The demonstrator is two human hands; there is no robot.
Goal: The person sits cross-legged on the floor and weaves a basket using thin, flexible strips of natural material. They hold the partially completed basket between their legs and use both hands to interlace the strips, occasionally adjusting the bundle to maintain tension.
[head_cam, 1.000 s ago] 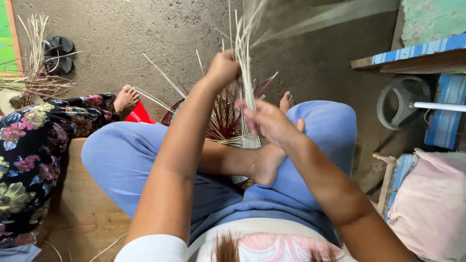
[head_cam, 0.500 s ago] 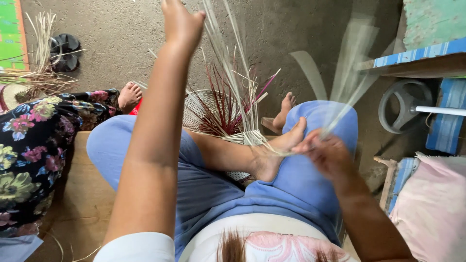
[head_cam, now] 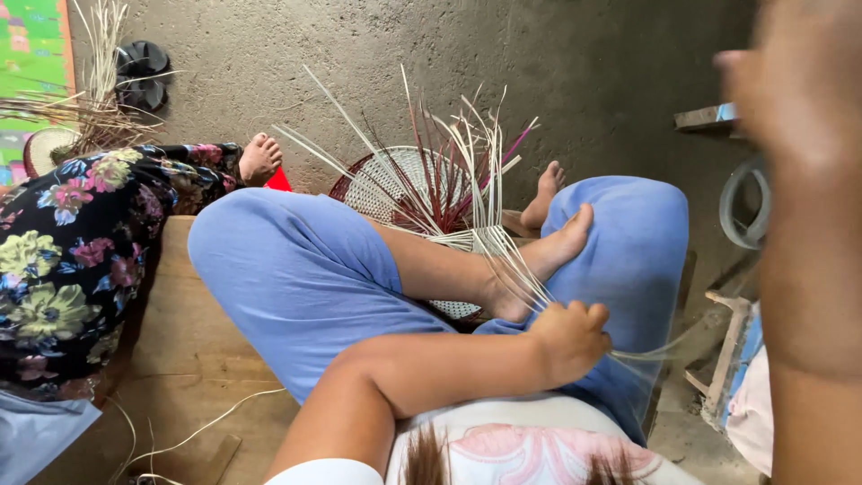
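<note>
Pale reed strips (head_cam: 516, 269), thin, light, springy; best gripped as a bundle near the woven basket (head_cam: 404, 193). Left hand (head_cam: 570, 339) clenched on strips. Right hand (head_cam: 790, 90) blurred; grip indeterminate.

My left hand (head_cam: 567, 337) rests closed on my blue-trousered knee, pinching a bundle of thin pale reed strips (head_cam: 516, 269) that run up to the round half-woven basket of pale and dark red strands (head_cam: 404, 189) by my bare feet. My right hand (head_cam: 795, 99) is raised close to the camera, blurred. A person in a dark floral dress (head_cam: 63, 260) sits beside me on the wooden bench (head_cam: 193, 359).
</note>
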